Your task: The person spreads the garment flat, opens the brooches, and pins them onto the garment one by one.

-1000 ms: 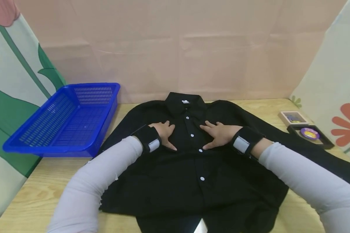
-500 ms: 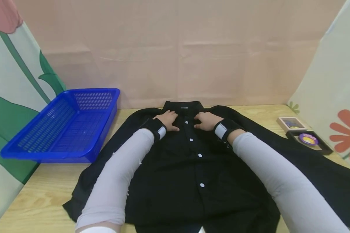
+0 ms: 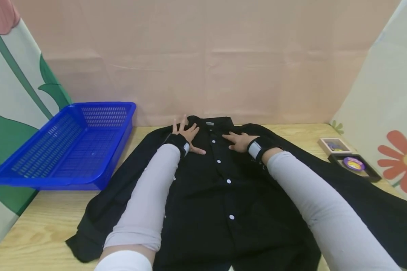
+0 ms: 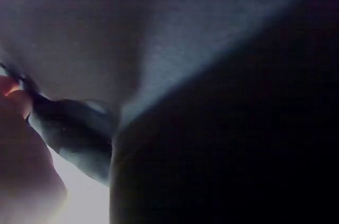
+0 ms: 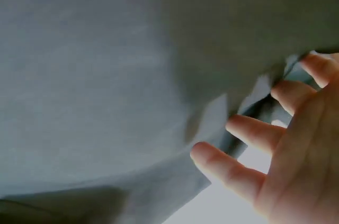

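A black button-up shirt (image 3: 196,203) lies front up with its collar (image 3: 217,121) toward the back wall and white buttons down the middle. My left hand (image 3: 187,134), fingers spread, is at the shirt's upper chest beside the collar. On the other side of the button row, my right hand (image 3: 240,141) rests on the chest with its fingers extended. The right wrist view shows the spread fingers of my right hand (image 5: 296,134) along the cloth. In the left wrist view, dark cloth (image 4: 79,33) fills most of the picture and part of my left hand (image 4: 26,160) shows at the edge.
A blue plastic basket (image 3: 122,150) stands at the left on the wooden table (image 3: 44,226). Two small framed boxes, one pale (image 3: 335,145) and one black (image 3: 371,174), lie at the right by the flowered side panel (image 3: 366,94). A pink wall covering (image 3: 203,64) closes the back.
Both hands have moved up the shirt from mid-chest toward the collar. The left fingers have spread wider, and the right fingers have straightened. The left sleeve end now shows further out at the lower left.
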`<state>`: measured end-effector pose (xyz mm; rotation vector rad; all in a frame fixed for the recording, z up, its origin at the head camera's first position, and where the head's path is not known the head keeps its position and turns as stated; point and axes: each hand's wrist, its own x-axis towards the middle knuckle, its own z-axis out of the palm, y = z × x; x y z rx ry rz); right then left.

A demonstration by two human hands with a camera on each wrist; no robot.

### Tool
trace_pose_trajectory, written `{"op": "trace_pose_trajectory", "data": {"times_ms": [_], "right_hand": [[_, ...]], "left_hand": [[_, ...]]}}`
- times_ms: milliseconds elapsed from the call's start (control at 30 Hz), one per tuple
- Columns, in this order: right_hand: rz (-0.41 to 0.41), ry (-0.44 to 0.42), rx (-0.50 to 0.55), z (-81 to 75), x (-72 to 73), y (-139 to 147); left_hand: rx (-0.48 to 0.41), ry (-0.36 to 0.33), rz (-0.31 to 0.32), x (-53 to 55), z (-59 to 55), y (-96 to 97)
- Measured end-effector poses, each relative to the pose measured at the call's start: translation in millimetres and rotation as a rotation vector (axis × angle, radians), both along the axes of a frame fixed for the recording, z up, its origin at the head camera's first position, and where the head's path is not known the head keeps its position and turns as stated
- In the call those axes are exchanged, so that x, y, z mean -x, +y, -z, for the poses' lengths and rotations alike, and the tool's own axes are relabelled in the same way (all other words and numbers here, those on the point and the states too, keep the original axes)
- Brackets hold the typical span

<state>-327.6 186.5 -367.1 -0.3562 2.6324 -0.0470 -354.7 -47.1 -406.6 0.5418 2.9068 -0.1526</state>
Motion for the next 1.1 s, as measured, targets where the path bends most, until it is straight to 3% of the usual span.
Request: {"op": "trace_pose_trajectory", "data": {"times_ms": [100,233,333,467,567,700,833,967,1100], "right_hand": [[0.003,0.011,-0.011,2.7,1.5,9.4],[0.023,-0.007,0.005,3.7,3.9,19.4],[0.027,-0.005,0.018,-0.4,3.4,26.0],[0.008,0.007,0.024,-9.2,-2.3,32.0],[0.01,-0.002,0.018,-16.4,-9.0,34.1],[0.021,-0.054,0.006,-26.2,-18.8,38.4],[0.037,-0.071,-0.002,-25.1,-22.9,39.7],[0.05,-0.053,-0.02,-17.2,-23.5,42.6],[0.075,-0.028,-0.011,-15.5,-24.0,51.6]], "left_hand": [[0.0,-0.001,0.008,-3.6,-0.9,-4.6],[0.012,-0.088,-0.02,-20.3,-15.2,-10.1],[-0.01,-0.182,-0.013,-41.8,-36.2,-11.9],[-0.093,-0.307,0.061,-77.4,-63.9,-14.1],[-0.162,-0.375,0.113,-104.2,-75.1,-17.6],[-0.203,-0.392,0.149,-133.4,-72.8,-26.3],[-0.179,-0.382,0.107,-153.8,-54.2,-42.3],[-0.172,-0.368,0.101,-165.9,-38.1,-52.7],[-0.182,-0.345,0.123,-170.1,-35.3,-50.8]]}}
